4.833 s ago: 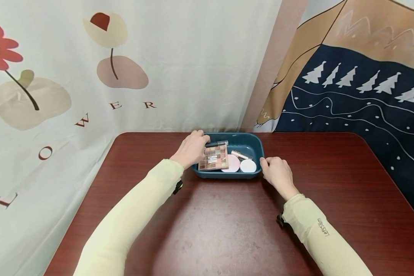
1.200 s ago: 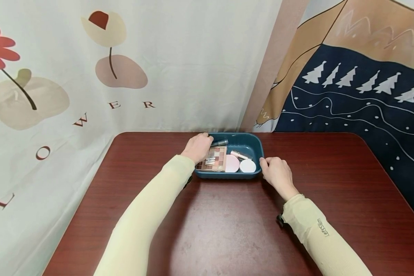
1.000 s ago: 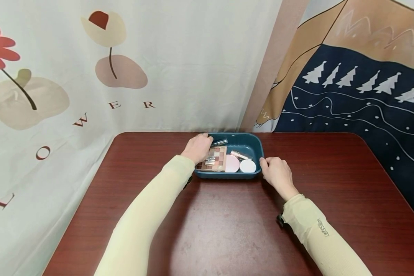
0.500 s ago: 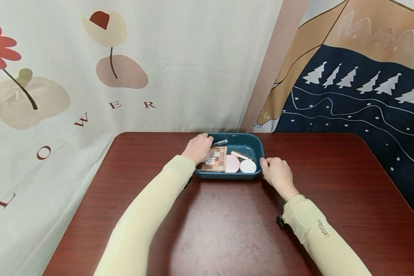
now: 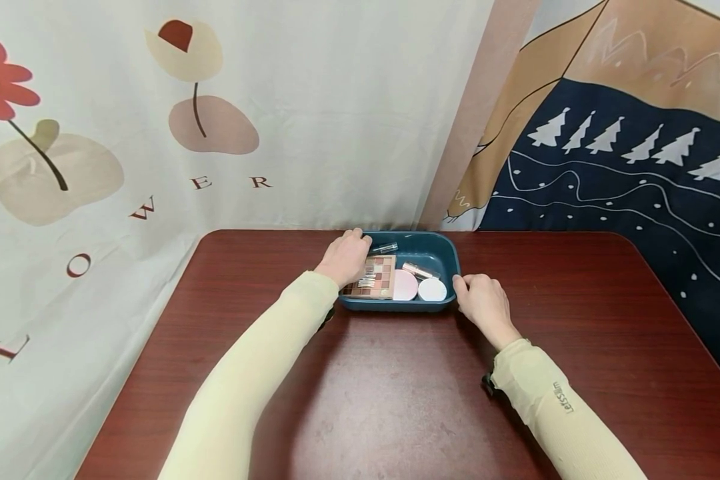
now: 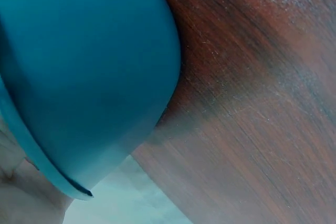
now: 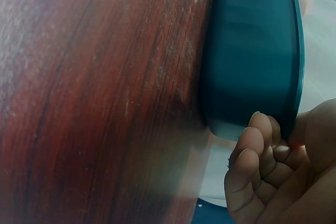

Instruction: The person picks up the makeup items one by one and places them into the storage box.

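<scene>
A dark teal plastic basin (image 5: 438, 243) stands at the table's far edge. In it lie an eyeshadow palette (image 5: 384, 277), a pale pink round compact (image 5: 405, 285), a white round case (image 5: 432, 289), a lipstick-like tube (image 5: 420, 271) and a dark tube with a clear end (image 5: 385, 249). My left hand (image 5: 343, 259) reaches over the basin's left end, covering part of the palette. Its fingertips are close to the dark tube; I cannot tell whether they grip anything. My right hand (image 5: 485, 300) holds the basin's right end, thumb at the rim and curled fingers (image 7: 247, 163) against the outer wall.
The reddish-brown wooden table (image 5: 366, 393) stretches in front of the basin and to both sides. Behind it hangs a white curtain (image 5: 336, 120) with flower prints, beside a dark blue cloth (image 5: 612, 180) with white trees at the right.
Since the earliest frame my left hand has shifted right, and the palette, then tilted over the left rim, lies lower in the basin. Over the last second both hands stay still.
</scene>
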Available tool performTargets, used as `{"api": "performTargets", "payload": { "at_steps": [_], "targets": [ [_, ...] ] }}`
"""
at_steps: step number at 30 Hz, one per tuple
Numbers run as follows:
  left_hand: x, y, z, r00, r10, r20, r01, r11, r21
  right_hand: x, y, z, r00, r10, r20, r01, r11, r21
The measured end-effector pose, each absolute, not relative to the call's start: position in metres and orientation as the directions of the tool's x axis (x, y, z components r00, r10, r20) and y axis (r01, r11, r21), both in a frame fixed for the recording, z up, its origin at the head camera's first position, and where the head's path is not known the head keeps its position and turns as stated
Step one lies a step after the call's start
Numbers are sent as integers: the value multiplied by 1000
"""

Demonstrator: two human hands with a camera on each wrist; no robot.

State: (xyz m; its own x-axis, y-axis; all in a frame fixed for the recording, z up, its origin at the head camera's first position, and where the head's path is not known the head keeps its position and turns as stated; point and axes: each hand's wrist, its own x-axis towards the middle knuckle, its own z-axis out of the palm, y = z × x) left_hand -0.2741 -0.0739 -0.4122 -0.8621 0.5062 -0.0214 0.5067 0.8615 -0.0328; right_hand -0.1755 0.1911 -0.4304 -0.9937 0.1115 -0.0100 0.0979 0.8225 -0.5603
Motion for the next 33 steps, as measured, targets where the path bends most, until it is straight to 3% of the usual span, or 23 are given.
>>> {"api": "performTargets", "payload": {
  "at_steps": [14,33],
  "targets": [
    [-267,-83,-409,-848,531,9,531,848,-16,-175,190,-430,-994,109,-5,93,826,-556],
    [-248,-100,-409,-771,621,143,628,779,1,-176,190,-430,-994,108,-8,94,825,-557]
  ]
}}
